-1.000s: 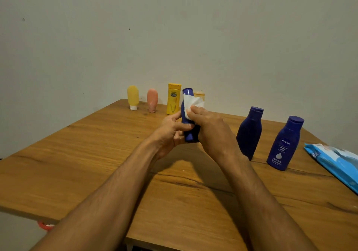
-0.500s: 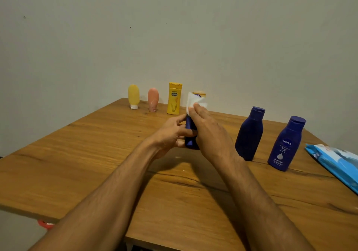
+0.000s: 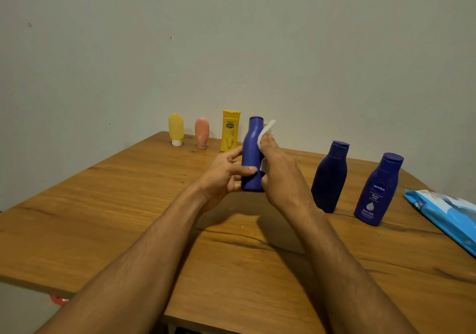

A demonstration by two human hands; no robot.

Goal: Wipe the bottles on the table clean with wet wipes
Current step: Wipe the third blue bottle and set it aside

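- Your left hand (image 3: 224, 176) grips the blue bottle (image 3: 252, 153) low on its body, upright, apparently lifted off the table (image 3: 103, 204).
- Your right hand (image 3: 280, 176) holds the wet wipe (image 3: 266, 134) pressed against the bottle's right side.
- Progress: one bottle mid-wipe.
- Status of dark bottle (image 3: 331, 179), Nivea bottle (image 3: 378, 192), yellow bottle (image 3: 230, 131), yellow tube (image 3: 176, 130) and peach tube (image 3: 202, 132): cannot tell.
- Judged: most work remains.

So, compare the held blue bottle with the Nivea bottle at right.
The held bottle is in the left hand, a wipe against it; the Nivea bottle stands untouched on the table. The held bottle shows no label, the Nivea bottle white print. Both are dark blue.
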